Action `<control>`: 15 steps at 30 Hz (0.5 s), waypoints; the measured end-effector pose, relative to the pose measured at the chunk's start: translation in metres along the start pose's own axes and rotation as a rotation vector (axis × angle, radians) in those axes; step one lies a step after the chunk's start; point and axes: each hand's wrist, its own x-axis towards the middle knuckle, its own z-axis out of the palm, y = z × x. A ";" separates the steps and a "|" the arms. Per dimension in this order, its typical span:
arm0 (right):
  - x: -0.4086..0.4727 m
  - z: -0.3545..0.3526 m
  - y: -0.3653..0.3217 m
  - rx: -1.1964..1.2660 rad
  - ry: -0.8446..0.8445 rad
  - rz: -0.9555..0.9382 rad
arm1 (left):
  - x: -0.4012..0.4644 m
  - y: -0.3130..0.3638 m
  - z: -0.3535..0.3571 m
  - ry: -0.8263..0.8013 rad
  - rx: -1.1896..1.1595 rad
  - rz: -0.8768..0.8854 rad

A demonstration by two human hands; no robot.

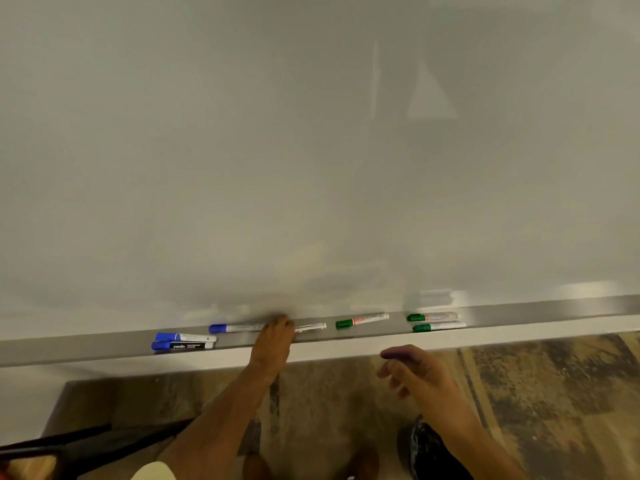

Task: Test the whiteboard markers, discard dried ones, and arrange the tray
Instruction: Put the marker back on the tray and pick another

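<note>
A grey metal tray (519, 315) runs along the bottom of the whiteboard (311, 150). On it lie two blue-capped markers (183, 341) side by side at the left, a third blue marker (235, 328), one green marker (362, 321) and a pair of green markers (436, 322) at the right. My left hand (273, 339) reaches onto the tray, its fingers over one end of a white-barrelled marker (311, 327) whose cap is hidden. My right hand (412, 370) hovers below the tray edge, fingers loosely apart and holding nothing, with purple ink on one fingertip.
Below the tray is a mottled brown floor (536, 393). A dark round object (426, 448) sits on the floor under my right forearm, and a black slanted object (86, 445) lies at the lower left. My feet show at the bottom edge.
</note>
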 end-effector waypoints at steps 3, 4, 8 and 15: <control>0.000 -0.007 -0.006 0.013 0.023 -0.012 | -0.026 0.022 -0.035 0.013 -0.216 0.038; -0.001 -0.008 -0.011 0.024 0.018 -0.027 | -0.036 0.028 -0.050 0.038 -0.294 0.061; -0.010 -0.002 -0.038 0.109 -0.018 -0.116 | -0.078 0.049 -0.123 0.165 -0.528 0.185; -0.024 0.028 -0.124 0.228 -0.084 -0.434 | -0.118 0.074 -0.257 0.315 -0.480 0.503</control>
